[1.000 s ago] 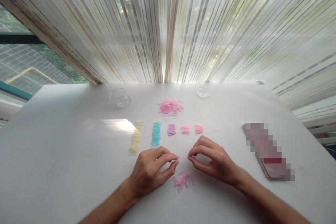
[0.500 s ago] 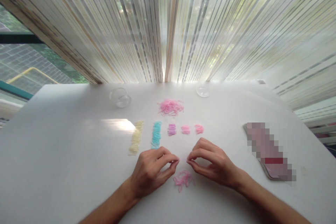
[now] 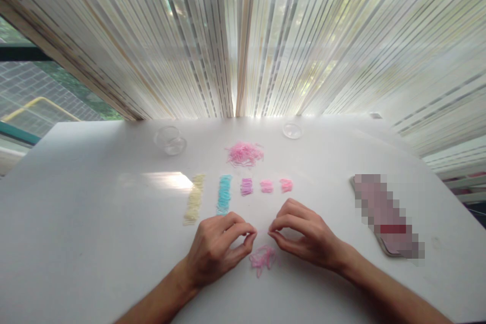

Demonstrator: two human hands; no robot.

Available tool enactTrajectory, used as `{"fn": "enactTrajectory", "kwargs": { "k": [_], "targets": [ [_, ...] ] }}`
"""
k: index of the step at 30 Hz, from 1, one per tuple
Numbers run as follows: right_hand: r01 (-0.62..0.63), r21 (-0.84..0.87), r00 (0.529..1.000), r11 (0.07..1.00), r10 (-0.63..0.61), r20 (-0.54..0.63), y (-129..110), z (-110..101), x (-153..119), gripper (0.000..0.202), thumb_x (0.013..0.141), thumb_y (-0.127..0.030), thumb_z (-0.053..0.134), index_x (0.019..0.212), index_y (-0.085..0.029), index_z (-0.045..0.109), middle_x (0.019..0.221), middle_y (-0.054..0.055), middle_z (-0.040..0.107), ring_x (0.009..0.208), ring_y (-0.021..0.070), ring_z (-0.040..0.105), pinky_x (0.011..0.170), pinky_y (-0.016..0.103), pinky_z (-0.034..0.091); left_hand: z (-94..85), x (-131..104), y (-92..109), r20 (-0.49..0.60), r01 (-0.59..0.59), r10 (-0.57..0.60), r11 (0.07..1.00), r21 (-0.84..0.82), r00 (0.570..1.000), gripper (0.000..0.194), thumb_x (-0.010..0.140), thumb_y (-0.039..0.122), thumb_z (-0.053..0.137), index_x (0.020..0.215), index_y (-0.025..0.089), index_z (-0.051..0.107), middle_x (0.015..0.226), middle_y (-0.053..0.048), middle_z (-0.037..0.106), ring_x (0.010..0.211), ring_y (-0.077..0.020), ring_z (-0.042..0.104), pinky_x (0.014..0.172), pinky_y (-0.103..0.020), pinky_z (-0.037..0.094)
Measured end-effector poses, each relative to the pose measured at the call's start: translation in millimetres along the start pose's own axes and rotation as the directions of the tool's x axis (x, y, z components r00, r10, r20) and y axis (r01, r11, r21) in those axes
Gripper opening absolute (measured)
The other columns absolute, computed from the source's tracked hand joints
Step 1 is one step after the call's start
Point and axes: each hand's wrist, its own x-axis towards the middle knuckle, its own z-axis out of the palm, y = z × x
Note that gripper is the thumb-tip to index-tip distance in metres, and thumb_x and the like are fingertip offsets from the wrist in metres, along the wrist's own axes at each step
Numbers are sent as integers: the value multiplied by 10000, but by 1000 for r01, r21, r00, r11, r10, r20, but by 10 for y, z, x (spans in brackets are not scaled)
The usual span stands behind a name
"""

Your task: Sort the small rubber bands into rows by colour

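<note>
With fingertips pinched together, any held strand unclear, the left hand and right hand are hovering while neat bundles are lying between loose pink piles.

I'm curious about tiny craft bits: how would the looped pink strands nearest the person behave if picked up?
The looped pink strands are probably floppy, since they curl and bend. They look thin, so likely very light. Because they overlap, pinching one might drag up others.
</note>
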Motion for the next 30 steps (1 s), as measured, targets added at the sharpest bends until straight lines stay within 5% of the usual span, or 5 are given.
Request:
{"fn": "enactTrajectory", "kwargs": {
  "k": [14,30],
  "targets": [
    [-71,-82,992,994,80,102,144,33,-33,97,946,-151,571,964,-193,657,830,50,654,769,164,575,689,277,493,-54,69,-273,-117,264,-237,877,401,964,180,963,279,608,920,236,777,695,23,544,592,-107,551,588,-221,415],
    [-95,-88,981,992,108,158,156,5,-24,120,952,-161,556,938,-193,671,819,51,649,759,169,560,676,276,473,41,168,-267,-81,185,-168,805,564,982,207,978,253,576,910,214,768,682,-1,555,608,-148,512,597,-260,383]
  ]
}}
